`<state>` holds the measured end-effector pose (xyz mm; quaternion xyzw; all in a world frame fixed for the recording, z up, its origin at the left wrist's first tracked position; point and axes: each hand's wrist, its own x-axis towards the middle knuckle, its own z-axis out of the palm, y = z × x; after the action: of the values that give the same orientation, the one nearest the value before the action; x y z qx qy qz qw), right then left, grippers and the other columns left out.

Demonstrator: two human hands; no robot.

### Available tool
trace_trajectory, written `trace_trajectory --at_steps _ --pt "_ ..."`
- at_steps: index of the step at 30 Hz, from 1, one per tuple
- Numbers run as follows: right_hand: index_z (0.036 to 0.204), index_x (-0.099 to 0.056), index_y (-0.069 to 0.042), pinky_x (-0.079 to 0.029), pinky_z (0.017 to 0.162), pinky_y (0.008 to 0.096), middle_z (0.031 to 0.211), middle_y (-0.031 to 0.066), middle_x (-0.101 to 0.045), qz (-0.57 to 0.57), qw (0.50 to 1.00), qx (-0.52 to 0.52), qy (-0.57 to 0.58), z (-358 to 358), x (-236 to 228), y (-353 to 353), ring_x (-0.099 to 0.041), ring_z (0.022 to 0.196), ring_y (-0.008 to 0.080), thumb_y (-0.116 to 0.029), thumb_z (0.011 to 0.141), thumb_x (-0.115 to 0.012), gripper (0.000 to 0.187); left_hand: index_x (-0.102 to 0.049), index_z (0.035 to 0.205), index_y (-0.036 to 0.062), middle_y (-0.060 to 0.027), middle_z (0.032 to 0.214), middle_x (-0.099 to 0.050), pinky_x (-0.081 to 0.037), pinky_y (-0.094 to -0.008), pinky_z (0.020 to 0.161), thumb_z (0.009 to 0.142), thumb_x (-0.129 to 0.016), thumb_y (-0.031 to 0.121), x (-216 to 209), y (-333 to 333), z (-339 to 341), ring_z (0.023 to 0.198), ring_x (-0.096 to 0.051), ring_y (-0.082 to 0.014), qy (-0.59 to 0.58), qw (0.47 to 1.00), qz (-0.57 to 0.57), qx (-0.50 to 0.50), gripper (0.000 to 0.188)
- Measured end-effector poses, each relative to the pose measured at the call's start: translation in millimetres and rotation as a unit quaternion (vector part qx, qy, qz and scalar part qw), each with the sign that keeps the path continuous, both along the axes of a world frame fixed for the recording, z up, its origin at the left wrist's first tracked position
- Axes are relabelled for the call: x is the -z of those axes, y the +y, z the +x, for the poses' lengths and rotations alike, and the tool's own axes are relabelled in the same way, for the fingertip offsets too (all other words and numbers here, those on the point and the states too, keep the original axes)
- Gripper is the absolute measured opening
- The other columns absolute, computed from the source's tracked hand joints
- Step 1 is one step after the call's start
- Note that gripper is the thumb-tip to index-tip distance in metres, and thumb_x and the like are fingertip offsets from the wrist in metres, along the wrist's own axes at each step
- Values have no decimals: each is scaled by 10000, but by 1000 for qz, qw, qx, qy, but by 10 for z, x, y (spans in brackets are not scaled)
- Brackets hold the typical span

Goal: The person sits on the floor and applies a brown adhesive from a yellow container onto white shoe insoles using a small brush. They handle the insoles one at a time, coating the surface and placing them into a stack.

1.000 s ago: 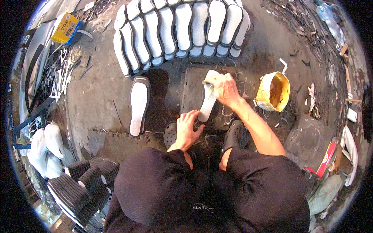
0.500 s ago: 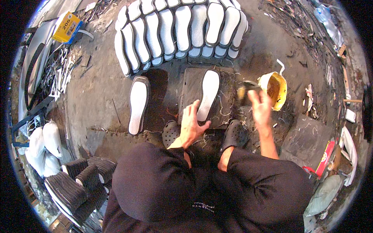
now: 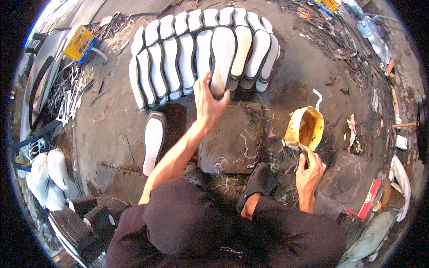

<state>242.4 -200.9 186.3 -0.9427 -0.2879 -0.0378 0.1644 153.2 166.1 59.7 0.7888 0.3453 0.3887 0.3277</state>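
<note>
My left hand (image 3: 210, 103) grips the heel end of a white-topped, dark-edged shoe sole (image 3: 222, 58), thumb on one side and fingers on the other. That sole is at the front of the rows of similar soles (image 3: 170, 62). My right hand (image 3: 309, 174) is closed around a dark brush (image 3: 303, 151) at the near rim of a yellow tub (image 3: 292, 129); the bristles are hidden. Brown residue coats the tub's inside. Another white-topped sole (image 3: 153, 142) lies apart on the ground, left of a dark square board (image 3: 232, 138).
Dark ridged soles (image 3: 76, 228) are piled at the lower left, near white bags (image 3: 56, 169). A yellow-and-blue box (image 3: 79, 43) stands at the upper left. On the right are a red box (image 3: 368, 198) and a dark flat slab (image 3: 342, 178). Scraps litter the ground.
My left hand has carried the sole from the board forward to the rows. My right hand has moved the brush from beside the tub to its near rim.
</note>
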Motion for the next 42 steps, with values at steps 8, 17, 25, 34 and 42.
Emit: trace_trajectory --at_steps 8,17,25,34,42 --pt "1310 -771 -94 -548 1013 501 1193 191 -782 66 996 4 64 270 151 99 -737 1165 413 -135 1040 -707 281 -459 1641 31 -225 1563 -563 -467 -502 1240 879 -968 315 189 397 95 1453 -564 -390 31 999 0 -15 960" --pt "1286 -784 -72 -615 851 569 1095 273 -790 -20 999 46 -12 1816 895 65 -770 1023 486 -207 989 -786 326 -496 1652 82 -235 1551 -592 -409 -535 1258 817 -915 258 361 -510 -2590 1446 -540 -442 292 927 99 -214 951" --pt "1441 -696 13 -437 1197 436 1407 114 -745 489 754 149 413 1638 451 -482 -609 1390 196 -285 1074 -746 475 -581 1622 104 -193 1394 -648 -507 -535 1118 745 -941 200 403 -430 -3287 1280 -613 -416 263 933 35 -243 953" --pt "1345 -734 28 -496 1089 318 1258 33 -761 303 816 -64 487 40 185 397 -665 1172 115 -142 1055 -759 337 -635 1530 185 -233 1488 -526 -482 -526 1128 805 -951 224 212 -1384 -1469 1331 -536 -431 144 986 -70 42 791" --pt "1122 -760 -4 -581 728 473 918 253 -770 170 956 -129 202 -383 1425 1581 -726 766 410 -244 1021 -769 260 -567 1607 199 -240 1544 -476 -389 -582 1175 818 -898 361 366 -1716 -1610 1438 -453 -459 276 951 -6 142 870"
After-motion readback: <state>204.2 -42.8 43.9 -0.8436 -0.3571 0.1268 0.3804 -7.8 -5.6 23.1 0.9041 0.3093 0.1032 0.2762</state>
